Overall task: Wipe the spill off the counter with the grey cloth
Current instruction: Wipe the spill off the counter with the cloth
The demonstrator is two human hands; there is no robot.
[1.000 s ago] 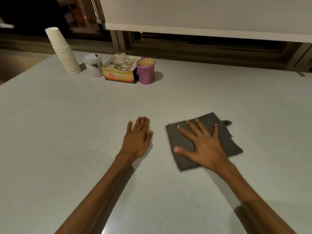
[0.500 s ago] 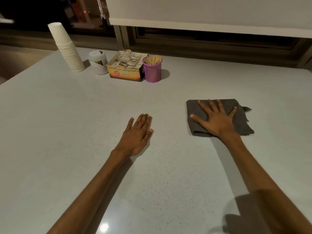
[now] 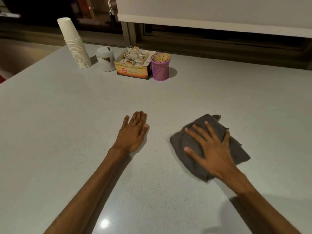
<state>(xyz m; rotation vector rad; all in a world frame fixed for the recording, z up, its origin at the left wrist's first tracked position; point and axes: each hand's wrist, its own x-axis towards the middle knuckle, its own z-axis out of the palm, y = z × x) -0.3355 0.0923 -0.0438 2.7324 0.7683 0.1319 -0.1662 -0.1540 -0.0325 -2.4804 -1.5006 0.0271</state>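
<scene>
- While the right hand [image 3: 211, 150] lies palm-down with fingers [image 3: 196, 132] spread wide on the grey cloth [image 3: 190, 146], it presses flat, gripping nothing between fingers and thumb.
- grey cloth sits on the counter [image 3: 67, 132] at about 4 o'clock of frame centre, bunched and rumpled (left part blurred), a frayed corner sticking out toward 1 o'clock.
- left hand [image 3: 132, 133] flat on the bare counter, fingers together and straight, holding nothing, just past 6 o'clock of centre; well apart from the cloth, at its 9 o'clock.
- both forearms bare, running in from the bottom edge.
- no wet patch can be told on the speckled surface; only a light glare near the bottom.
- far row at 11–12 o'clock, left to right: tilted stack of paper cups [image 3: 74, 43], white lidded jar [image 3: 105, 59], open box of tea bags [image 3: 133, 69], purple mesh holder [image 3: 160, 68] full of wooden stirrers [image 3: 161, 57].
- box and mesh holder look touching; jar just beside the box.
- behind: window frame [image 3: 219, 43] and white roller blind [image 3: 211, 14].
</scene>
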